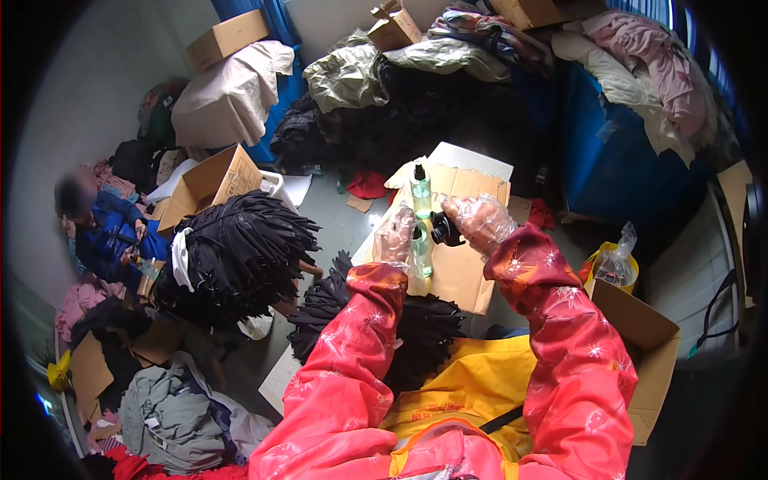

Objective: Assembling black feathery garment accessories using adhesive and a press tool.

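One bump from the right hand (482, 221), fingers pinching a black piece (445, 230), could topple the near bottle (422, 258); I can't tell if left hand (394, 235) fingers grip it.

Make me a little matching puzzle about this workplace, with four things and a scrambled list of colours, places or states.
Things:
1. Right hand
2. Apron
3. Farther spray bottle
4. Large left bundle of black strips

Descriptions:
A. Yellow
B. Has a white strip on its side
C. Holds a small black object
D. Stands upright, beyond both hands

Right pairs: 1-C, 2-A, 3-D, 4-B.
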`<state>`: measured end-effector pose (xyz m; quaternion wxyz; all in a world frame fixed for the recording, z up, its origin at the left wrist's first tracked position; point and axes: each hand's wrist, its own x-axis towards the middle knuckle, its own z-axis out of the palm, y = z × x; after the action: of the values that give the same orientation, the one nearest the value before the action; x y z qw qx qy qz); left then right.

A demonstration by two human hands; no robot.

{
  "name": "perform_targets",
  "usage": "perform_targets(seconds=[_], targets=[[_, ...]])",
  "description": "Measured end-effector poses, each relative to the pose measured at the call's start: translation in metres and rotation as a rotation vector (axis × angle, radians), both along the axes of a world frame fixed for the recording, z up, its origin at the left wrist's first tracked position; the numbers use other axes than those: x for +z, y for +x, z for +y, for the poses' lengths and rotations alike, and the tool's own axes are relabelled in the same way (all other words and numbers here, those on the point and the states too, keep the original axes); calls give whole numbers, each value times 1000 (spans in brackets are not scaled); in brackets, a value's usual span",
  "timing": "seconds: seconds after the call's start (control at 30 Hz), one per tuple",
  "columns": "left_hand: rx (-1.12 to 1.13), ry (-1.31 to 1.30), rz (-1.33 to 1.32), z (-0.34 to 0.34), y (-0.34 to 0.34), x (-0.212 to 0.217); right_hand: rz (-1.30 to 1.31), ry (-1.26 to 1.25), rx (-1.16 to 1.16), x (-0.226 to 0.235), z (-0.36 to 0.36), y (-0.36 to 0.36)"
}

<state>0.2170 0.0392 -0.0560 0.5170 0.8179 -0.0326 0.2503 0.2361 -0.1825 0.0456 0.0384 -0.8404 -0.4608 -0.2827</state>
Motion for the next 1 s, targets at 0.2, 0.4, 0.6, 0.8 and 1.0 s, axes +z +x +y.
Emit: perform_targets(seconds=[0.2,0.4,0.6,0.8,1.0], targets=[[-15,-285,146,-13,-1,-6,-80,16,-72,1,17,16],[67,-249,16,-19,2,-18,-47,50,-26,-17,37,20],[81,-197,-9,-19,8,-23,38,-14,-4,-10,31,20],[-6,-191,5,-4,-8,3,-25,90,105,-5,14,10],[-61,-248,19,-7,-8,8,14,-113,-99,3,38,17]])
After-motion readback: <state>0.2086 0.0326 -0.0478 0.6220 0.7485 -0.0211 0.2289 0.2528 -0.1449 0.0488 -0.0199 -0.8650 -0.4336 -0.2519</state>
